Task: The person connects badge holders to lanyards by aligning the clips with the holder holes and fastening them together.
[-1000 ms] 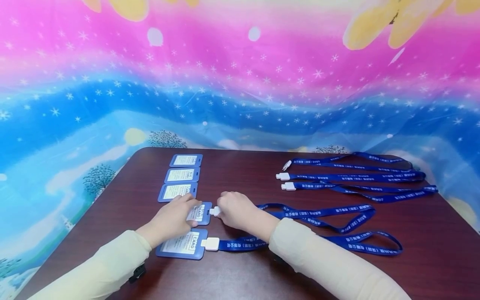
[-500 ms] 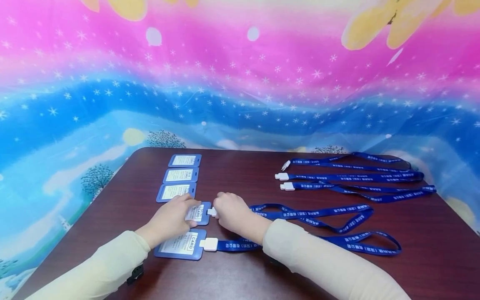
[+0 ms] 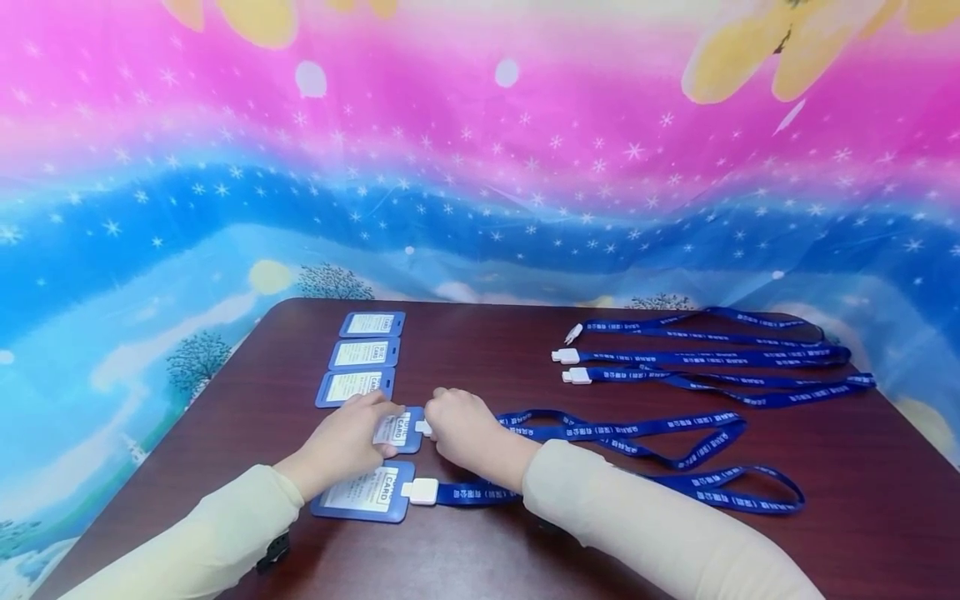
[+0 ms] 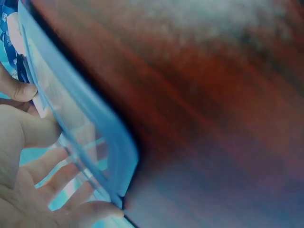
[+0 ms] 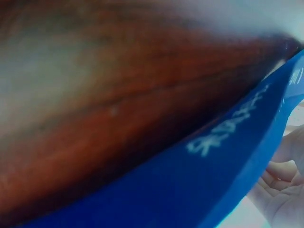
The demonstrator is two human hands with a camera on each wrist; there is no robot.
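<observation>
My left hand (image 3: 345, 440) holds a blue badge holder (image 3: 411, 430) flat on the table, thumb along its near edge and fingers over the far side. Close to its slotted end, my right hand (image 3: 465, 429) pinches the white clip (image 3: 424, 428) of a blue lanyard (image 3: 600, 430); the fingers hide most of that clip. Whether clip and slot are joined cannot be made out. Nearer to me lies another badge holder (image 3: 360, 500) with a white clip (image 3: 424, 491) at its end and a lanyard (image 3: 468, 494) running right under my right forearm. In the right wrist view, a blue strap (image 5: 190, 180) crosses below the fingers.
Three more badge holders, the far one (image 3: 371, 324), middle one (image 3: 363, 353) and near one (image 3: 352, 385), lie in a column at the back left. Several lanyards (image 3: 712, 358) with white clips lie at the back right. A printed cloth (image 3: 480, 167) hangs behind the dark table (image 3: 480, 350).
My right hand has shifted slightly left toward the held badge holder, and less of the white clip shows. The left hand has stayed in place.
</observation>
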